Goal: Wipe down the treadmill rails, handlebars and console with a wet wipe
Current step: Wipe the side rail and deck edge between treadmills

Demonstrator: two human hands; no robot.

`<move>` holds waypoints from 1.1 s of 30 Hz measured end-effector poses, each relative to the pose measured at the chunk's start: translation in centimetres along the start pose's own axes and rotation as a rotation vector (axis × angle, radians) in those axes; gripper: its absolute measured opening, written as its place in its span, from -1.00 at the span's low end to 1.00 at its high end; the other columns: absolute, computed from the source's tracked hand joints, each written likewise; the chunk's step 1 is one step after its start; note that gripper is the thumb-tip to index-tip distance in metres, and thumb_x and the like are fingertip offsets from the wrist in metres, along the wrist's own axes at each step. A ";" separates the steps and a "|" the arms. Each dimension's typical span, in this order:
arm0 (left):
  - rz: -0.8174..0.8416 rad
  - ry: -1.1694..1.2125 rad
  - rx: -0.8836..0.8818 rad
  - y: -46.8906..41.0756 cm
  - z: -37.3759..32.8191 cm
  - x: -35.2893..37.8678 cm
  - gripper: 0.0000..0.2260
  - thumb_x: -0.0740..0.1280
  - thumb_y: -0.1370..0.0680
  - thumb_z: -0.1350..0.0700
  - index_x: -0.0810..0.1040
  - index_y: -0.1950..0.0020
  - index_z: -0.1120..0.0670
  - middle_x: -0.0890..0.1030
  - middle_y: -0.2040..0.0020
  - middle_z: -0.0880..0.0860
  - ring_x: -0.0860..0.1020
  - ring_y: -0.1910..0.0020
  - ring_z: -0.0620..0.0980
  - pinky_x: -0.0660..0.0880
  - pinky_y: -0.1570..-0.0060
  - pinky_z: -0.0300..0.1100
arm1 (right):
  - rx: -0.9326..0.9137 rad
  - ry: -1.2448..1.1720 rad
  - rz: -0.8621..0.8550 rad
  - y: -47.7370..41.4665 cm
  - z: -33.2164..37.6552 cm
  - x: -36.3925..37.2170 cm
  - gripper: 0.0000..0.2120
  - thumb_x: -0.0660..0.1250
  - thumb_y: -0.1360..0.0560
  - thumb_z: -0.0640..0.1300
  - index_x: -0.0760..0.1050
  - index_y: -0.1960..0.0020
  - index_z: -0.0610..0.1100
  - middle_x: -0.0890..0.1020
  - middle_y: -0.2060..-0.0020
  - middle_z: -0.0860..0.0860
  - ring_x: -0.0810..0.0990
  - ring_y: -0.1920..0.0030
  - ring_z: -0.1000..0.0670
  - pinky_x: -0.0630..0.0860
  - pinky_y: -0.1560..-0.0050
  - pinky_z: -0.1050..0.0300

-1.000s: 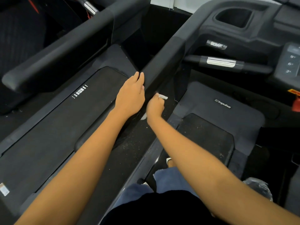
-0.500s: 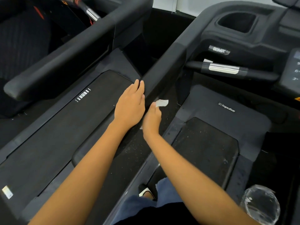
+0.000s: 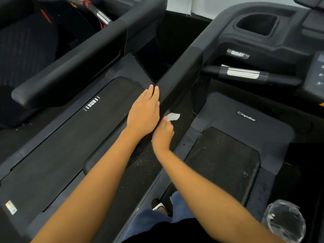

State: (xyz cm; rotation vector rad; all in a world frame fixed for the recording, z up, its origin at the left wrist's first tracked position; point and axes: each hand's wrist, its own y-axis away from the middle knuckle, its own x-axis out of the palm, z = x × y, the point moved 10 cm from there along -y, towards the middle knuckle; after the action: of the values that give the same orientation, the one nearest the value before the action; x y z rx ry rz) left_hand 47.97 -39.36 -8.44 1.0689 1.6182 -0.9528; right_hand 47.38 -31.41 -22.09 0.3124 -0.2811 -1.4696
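Gripping a wet wipe (image 3: 173, 116), the right hand (image 3: 163, 133) rubs the handrail (image 3: 182, 74).

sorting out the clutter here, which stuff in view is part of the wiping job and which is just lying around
Part of the job:
- wet wipe, pinched in the right hand
- handrail, with the left hand resting on it
- console

Just lying about:
- clear plastic bottle
- neighbouring treadmill

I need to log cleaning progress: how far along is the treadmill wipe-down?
Nothing shows as finished. In hand: the right hand holds the wet wipe beside the side handrail, where the left hand rests. The console and front handlebar remain.
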 end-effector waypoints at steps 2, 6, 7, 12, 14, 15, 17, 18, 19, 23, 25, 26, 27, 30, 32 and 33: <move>0.005 -0.001 0.014 0.1 -0.1 0.0 -0.56 0.03 -0.68 0.15 0.09 -0.55 0.21 0.13 -0.56 0.18 0.11 -0.54 0.09 0.01 -0.48 -0.18 | -0.070 -0.007 0.011 1.7 -0.1 0.2 -0.61 0.03 -0.67 -0.09 0.47 0.06 -0.37 0.48 0.38 -0.02 0.42 0.39 0.10 0.35 0.31 0.23; 0.014 0.040 0.022 0.3 0.3 -0.1 -0.56 0.04 -0.68 0.15 0.09 -0.55 0.20 0.12 -0.56 0.17 0.10 -0.54 0.09 0.01 -0.48 -0.17 | 0.001 -0.076 -0.048 -2.0 2.4 0.1 -0.61 0.01 -0.65 -0.01 0.42 -0.19 -0.29 0.58 0.17 -0.07 0.54 0.11 -0.03 0.45 -0.04 -0.01; 0.013 0.051 0.019 0.5 0.4 -0.1 -0.56 0.04 -0.68 0.15 0.09 -0.56 0.19 0.12 -0.56 0.16 0.09 -0.54 0.08 0.01 -0.48 -0.18 | 0.032 -0.069 -0.062 -3.4 3.2 -0.1 -0.56 0.00 -0.65 0.01 0.37 -0.30 -0.30 0.59 -0.02 -0.13 0.54 -0.07 -0.10 0.42 -0.20 -0.07; -0.013 0.075 0.020 1.2 0.7 -0.3 -0.56 0.06 -0.68 0.16 0.11 -0.55 0.18 0.14 -0.56 0.14 0.11 -0.54 0.05 0.00 -0.44 -0.25 | -0.024 0.041 -0.092 -3.8 4.1 -0.7 -0.61 0.00 -0.66 -0.03 0.48 -0.04 -0.29 0.48 0.30 0.01 0.49 0.20 -0.02 0.41 0.10 0.04; -0.019 0.094 0.013 1.2 0.9 -0.3 -0.56 0.06 -0.67 0.15 0.12 -0.55 0.16 0.15 -0.56 0.13 0.11 -0.54 0.04 0.02 -0.45 -0.24 | -0.067 0.148 -0.072 -0.3 2.3 -0.8 -0.62 0.02 -0.67 -0.10 0.47 0.16 -0.25 0.44 0.38 0.01 0.46 0.29 0.01 0.37 0.19 0.10; -0.015 0.097 0.011 1.1 0.9 -0.3 -0.56 0.06 -0.67 0.15 0.13 -0.55 0.16 0.15 -0.56 0.12 0.11 -0.54 0.03 0.02 -0.45 -0.23 | -0.063 0.169 -0.030 1.8 0.9 -0.8 -0.63 0.03 -0.67 -0.12 0.45 0.20 -0.23 0.45 0.40 0.00 0.45 0.33 0.04 0.35 0.26 0.14; -0.003 0.102 0.013 1.1 0.9 -0.3 -0.56 0.05 -0.68 0.14 0.12 -0.56 0.15 0.14 -0.56 0.11 0.10 -0.55 0.03 0.02 -0.46 -0.22 | -0.061 0.142 0.049 4.8 -1.1 -0.5 -0.64 0.06 -0.66 -0.12 0.44 0.23 -0.20 0.46 0.40 0.00 0.43 0.36 0.07 0.32 0.30 0.16; 0.000 0.106 0.016 1.1 0.9 -0.3 -0.56 0.05 -0.68 0.14 0.12 -0.56 0.14 0.13 -0.57 0.11 0.09 -0.55 0.02 0.02 -0.46 -0.21 | -0.061 0.122 0.064 5.3 -1.2 -0.4 -0.64 0.06 -0.66 -0.12 0.46 0.22 -0.20 0.46 0.40 -0.01 0.44 0.34 0.04 0.34 0.26 0.13; 0.002 0.110 0.018 1.2 0.9 -0.3 -0.56 0.05 -0.68 0.14 0.12 -0.56 0.14 0.13 -0.57 0.10 0.09 -0.55 0.02 0.02 -0.46 -0.21 | -0.032 0.104 0.054 4.8 -1.1 -0.3 -0.65 0.06 -0.66 -0.13 0.49 0.19 -0.22 0.47 0.39 -0.02 0.46 0.30 0.00 0.35 0.20 0.11; -0.005 0.132 0.015 1.5 1.2 -0.3 -0.57 0.05 -0.68 0.15 0.12 -0.56 0.15 0.13 -0.57 0.10 0.09 -0.55 0.02 0.01 -0.46 -0.24 | 0.230 -0.143 -0.011 -1.9 0.5 0.0 -0.54 -0.02 -0.66 0.05 0.50 -0.21 -0.24 0.59 0.01 -0.10 0.53 -0.04 -0.10 0.42 -0.22 -0.06; -0.007 0.138 0.014 1.8 1.3 -0.2 -0.57 0.05 -0.68 0.15 0.12 -0.56 0.14 0.13 -0.57 0.10 0.08 -0.55 0.01 -0.01 -0.44 -0.26 | 0.292 -0.345 0.080 -5.1 0.9 1.2 -0.50 -0.04 -0.65 0.10 0.44 -0.33 -0.20 0.58 -0.15 -0.10 0.55 -0.12 -0.09 0.44 -0.29 -0.10; -0.008 0.141 0.014 1.8 1.3 -0.2 -0.57 0.05 -0.68 0.15 0.12 -0.56 0.14 0.13 -0.57 0.10 0.08 -0.55 0.00 -0.01 -0.44 -0.26 | 0.292 -0.368 0.098 -6.1 0.8 1.6 -0.49 -0.04 -0.63 0.12 0.44 -0.33 -0.18 0.58 -0.19 -0.12 0.56 -0.14 -0.11 0.45 -0.29 -0.11; -0.008 0.143 0.014 1.9 1.3 -0.2 -0.57 0.05 -0.68 0.15 0.12 -0.56 0.14 0.12 -0.57 0.10 0.08 -0.55 0.00 -0.01 -0.45 -0.26 | 0.284 -0.327 0.115 -6.6 0.4 1.9 -0.46 -0.03 -0.60 0.17 0.45 -0.32 -0.17 0.58 -0.19 -0.12 0.57 -0.14 -0.11 0.46 -0.28 -0.10; -0.020 0.146 0.011 1.8 1.4 -0.3 -0.56 0.06 -0.67 0.15 0.12 -0.56 0.13 0.13 -0.57 0.09 0.08 -0.55 0.01 0.00 -0.45 -0.25 | 0.269 -0.168 0.061 -4.1 -2.6 1.5 -0.47 0.04 -0.53 0.21 0.51 -0.16 -0.17 0.62 0.01 -0.08 0.58 0.03 -0.07 0.51 -0.12 -0.03; -0.024 0.137 0.009 1.8 1.4 -0.4 -0.56 0.06 -0.67 0.15 0.13 -0.56 0.12 0.13 -0.57 0.09 0.09 -0.55 0.00 -0.02 -0.43 -0.26 | 0.276 -0.106 0.100 -0.2 -3.7 1.1 -0.59 0.05 -0.61 0.10 0.52 -0.04 -0.18 0.59 0.16 -0.07 0.56 0.15 -0.04 0.50 0.05 0.02; -0.023 0.131 0.011 1.9 1.4 -0.4 -0.56 0.06 -0.67 0.15 0.13 -0.56 0.12 0.13 -0.57 0.08 0.09 -0.55 0.00 -0.02 -0.43 -0.27 | 0.280 -0.092 0.125 0.9 -4.2 1.1 -0.62 0.05 -0.63 0.05 0.53 -0.05 -0.18 0.61 0.14 -0.09 0.58 0.12 -0.05 0.52 0.03 0.02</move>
State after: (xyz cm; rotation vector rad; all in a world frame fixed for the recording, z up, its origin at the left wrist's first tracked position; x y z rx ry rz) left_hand 50.17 -40.11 -8.64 1.1430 1.7370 -0.9242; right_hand 49.80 -32.29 -25.63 0.4446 -0.5731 -1.3238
